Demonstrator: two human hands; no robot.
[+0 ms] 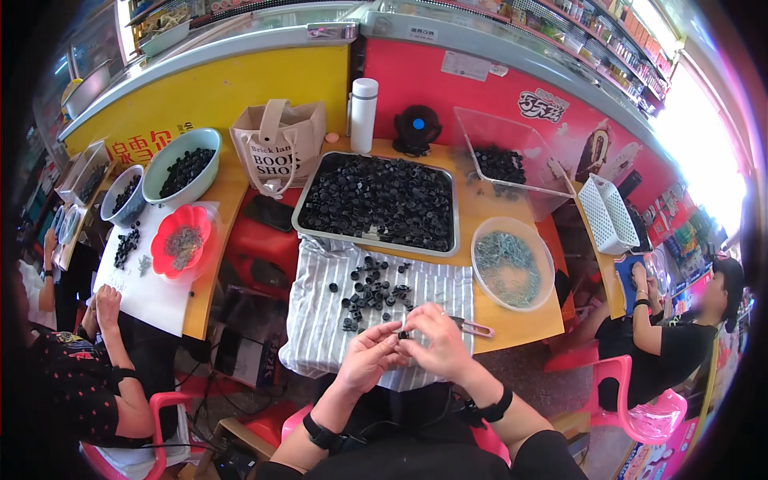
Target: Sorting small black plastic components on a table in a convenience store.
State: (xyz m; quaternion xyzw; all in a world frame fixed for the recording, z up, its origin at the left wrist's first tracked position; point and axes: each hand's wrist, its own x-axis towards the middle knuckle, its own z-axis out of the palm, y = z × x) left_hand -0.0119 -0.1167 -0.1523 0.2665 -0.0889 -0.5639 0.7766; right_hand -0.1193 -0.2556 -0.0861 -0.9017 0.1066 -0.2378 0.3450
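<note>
Over the front edge of the striped cloth, my left hand and my right hand meet with fingers pinched together. Between their fingertips is a small black plastic part, mostly covered by the fingers. A thin pale piece shows just above it; its kind is too small to tell. Loose black plastic caps lie scattered on the cloth just beyond my hands. Beside my right hand, a tool with pinkish looped handles rests on the cloth, its other end partly hidden by that hand.
Beyond the cloth stands a metal tray heaped with black caps. To its right are a round tub of thin metal pieces and a clear bin. A white bottle, a tote bag and a small fan stand behind. People sit left and right.
</note>
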